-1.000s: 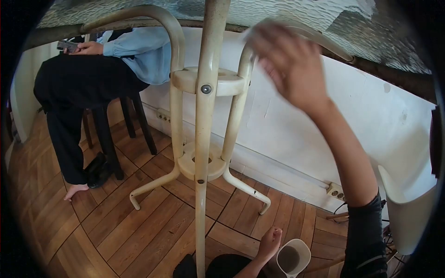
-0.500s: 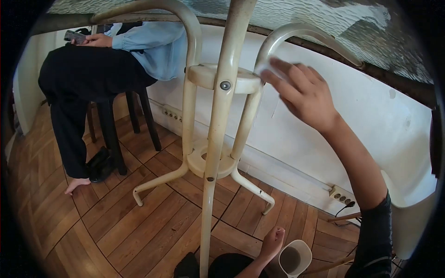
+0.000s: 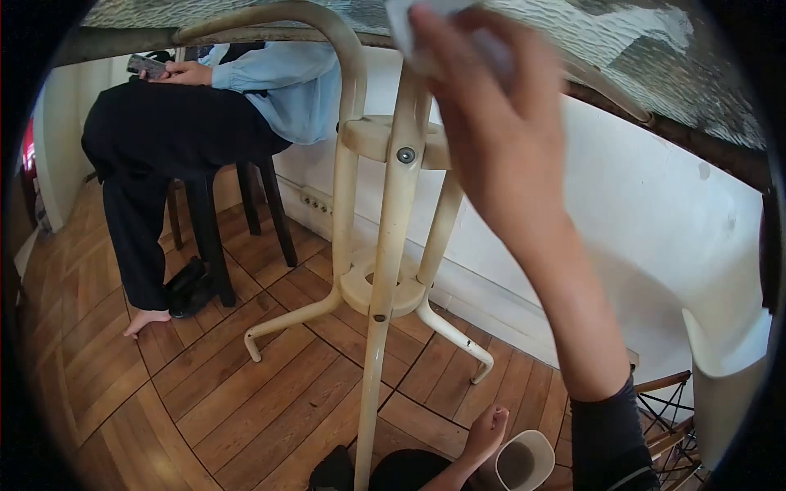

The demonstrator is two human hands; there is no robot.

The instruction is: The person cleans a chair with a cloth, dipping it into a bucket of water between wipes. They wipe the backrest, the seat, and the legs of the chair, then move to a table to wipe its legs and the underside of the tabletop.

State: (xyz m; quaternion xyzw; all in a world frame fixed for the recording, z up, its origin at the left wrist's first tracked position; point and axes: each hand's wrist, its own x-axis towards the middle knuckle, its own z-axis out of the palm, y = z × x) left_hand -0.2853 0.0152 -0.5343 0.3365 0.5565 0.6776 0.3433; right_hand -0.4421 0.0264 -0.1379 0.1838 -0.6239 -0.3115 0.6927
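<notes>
My right hand [image 3: 491, 123] is raised against the top of the cream metal table frame [image 3: 393, 245]. It presses a white cloth [image 3: 409, 29] onto the front tube just under the textured glass tabletop [image 3: 630, 41]. My left hand [image 3: 485, 432] is low at the bottom edge, fingers curled on the side of a white cup [image 3: 524, 462] that is held near the wooden floor. The cup looks empty and dark inside.
Another person [image 3: 246, 98] in a blue shirt and black trousers sits on a dark stool [image 3: 205, 229] at the left, holding a phone. Black shoes [image 3: 190, 286] lie by their bare foot. A white chair [image 3: 725, 368] stands at the right, and wall sockets [image 3: 315, 200] run along the white wall.
My right hand moved left and up with the cloth, from the rear curved tube to the top of the front tube. The view shifted slightly; my left hand and the cup stayed put.
</notes>
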